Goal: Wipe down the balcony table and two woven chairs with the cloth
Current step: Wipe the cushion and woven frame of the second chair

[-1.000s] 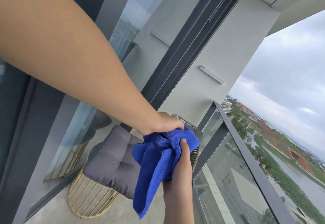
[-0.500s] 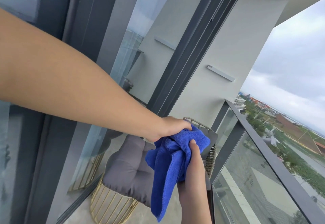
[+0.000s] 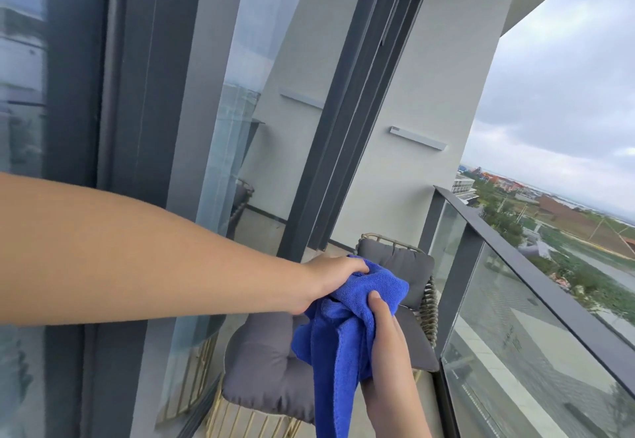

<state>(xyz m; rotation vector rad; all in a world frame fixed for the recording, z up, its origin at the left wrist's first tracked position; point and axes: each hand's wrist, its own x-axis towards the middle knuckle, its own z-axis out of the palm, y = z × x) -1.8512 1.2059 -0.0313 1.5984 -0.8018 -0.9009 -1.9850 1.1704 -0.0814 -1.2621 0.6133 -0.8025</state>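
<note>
Head view: both hands hold the blue cloth [image 3: 347, 327]. Left grip [image 3: 331, 278] curls over its top; right grip [image 3: 386, 338] pinches it just below. A chair [image 3: 402, 266] sits behind.

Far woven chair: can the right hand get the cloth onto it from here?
Probably yes. The right hand and left hand both grip the blue cloth in open air before the far woven chair; nothing visible blocks it.
</note>
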